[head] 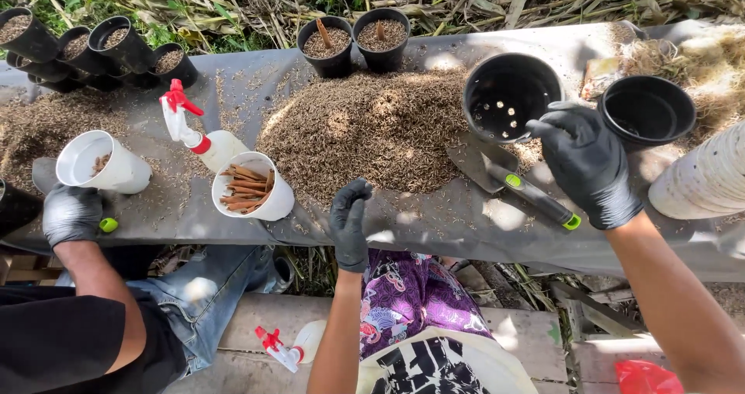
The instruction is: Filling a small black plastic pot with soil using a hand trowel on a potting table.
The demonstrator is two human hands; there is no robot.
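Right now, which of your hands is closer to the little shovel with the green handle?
Right. The right hand hovers just above the trowel, near its handle. The left hand is farther off, by the husk pile.

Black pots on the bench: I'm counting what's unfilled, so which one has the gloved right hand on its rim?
The tilted empty pot showing drainage holes, under the right hand.

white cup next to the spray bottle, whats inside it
The white cup lies tilted toward the camera and holds a bundle of brown sticks, stacked roughly side by side. Its bottom cannot be seen, because the sticks cover it.
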